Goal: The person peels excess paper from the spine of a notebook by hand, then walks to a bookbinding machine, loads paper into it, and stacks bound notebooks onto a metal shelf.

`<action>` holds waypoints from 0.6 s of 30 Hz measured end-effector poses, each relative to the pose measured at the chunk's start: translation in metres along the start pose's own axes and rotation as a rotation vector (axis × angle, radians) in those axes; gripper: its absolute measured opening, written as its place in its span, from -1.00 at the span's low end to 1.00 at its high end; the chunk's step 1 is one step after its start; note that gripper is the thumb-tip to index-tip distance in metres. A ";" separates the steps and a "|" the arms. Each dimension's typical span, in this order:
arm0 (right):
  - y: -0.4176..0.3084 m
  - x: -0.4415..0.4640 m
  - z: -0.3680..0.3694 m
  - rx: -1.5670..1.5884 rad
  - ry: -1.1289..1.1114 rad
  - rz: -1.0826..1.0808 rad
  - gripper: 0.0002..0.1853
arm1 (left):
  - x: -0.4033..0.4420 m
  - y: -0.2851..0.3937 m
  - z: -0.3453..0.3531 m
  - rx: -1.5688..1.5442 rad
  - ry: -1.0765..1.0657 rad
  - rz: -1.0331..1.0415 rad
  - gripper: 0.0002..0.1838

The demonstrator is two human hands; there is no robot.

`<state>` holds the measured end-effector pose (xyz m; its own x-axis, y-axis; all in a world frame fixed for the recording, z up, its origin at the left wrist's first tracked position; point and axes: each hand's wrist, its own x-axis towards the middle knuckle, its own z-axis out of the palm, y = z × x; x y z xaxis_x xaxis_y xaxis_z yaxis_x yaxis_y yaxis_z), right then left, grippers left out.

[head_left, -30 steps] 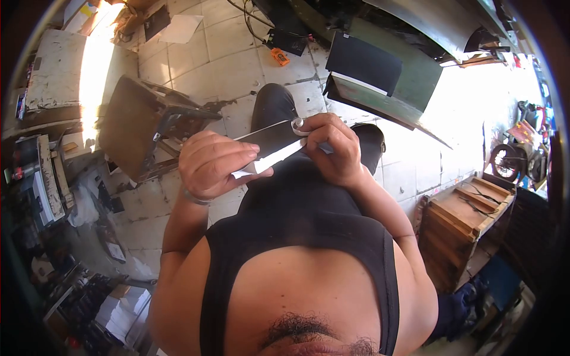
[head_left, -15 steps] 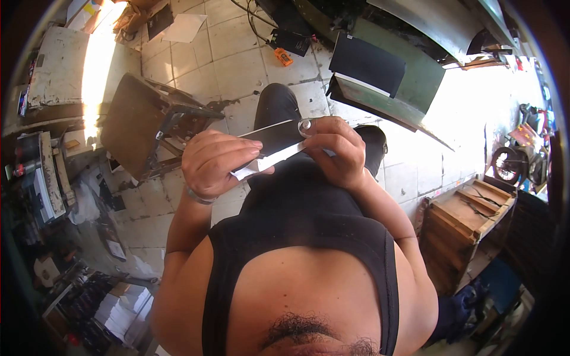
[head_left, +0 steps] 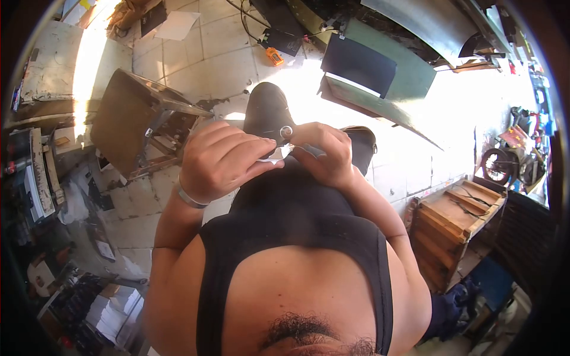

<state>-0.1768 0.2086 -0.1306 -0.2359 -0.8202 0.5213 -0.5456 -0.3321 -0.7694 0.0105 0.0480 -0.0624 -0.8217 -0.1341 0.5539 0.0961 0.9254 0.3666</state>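
Note:
My left hand, a band around its wrist, is closed with its fingers and thumb pinching a small white folded piece with a ridged face. On the other side, my right hand is closed at the same piece, its fingertips almost meeting those of my left. A round, shiny silver ring shows beside my right fingertips; what it is attached to cannot be made out. Most of the white piece is hidden by my fingers. Both hands are above my lap, in front of my black top.
Left of me stands a worn brown cabinet. Ahead, a black panel rests on a green bench, and an orange device lies on the tiled floor. To my right is a wooden crate; white paper stacks sit lower left.
My hands have come closer together. The long white strip that stretched between them is now mostly covered by my fingers, with only a short white piece showing. The whole view has shifted slightly.

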 end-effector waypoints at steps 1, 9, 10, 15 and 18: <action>0.000 0.000 0.000 -0.007 0.004 0.011 -0.63 | 0.002 0.001 0.001 0.005 -0.010 -0.001 -0.68; -0.001 0.002 -0.002 -0.015 -0.018 0.089 -0.60 | 0.011 0.005 -0.001 0.030 -0.069 0.057 -0.73; 0.000 0.002 -0.002 -0.006 -0.019 0.092 -0.60 | 0.012 0.006 -0.002 0.025 -0.082 0.068 -0.74; 0.006 0.002 -0.005 0.042 -0.066 0.053 -0.54 | 0.015 0.005 -0.001 0.022 -0.097 0.107 -0.75; 0.007 0.002 -0.004 0.148 -0.069 0.021 -0.58 | 0.012 0.002 0.000 0.015 -0.096 0.114 -0.74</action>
<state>-0.1847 0.2065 -0.1335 -0.1877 -0.8560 0.4817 -0.4153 -0.3753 -0.8287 0.0007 0.0482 -0.0555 -0.8559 0.0060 0.5171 0.1839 0.9382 0.2934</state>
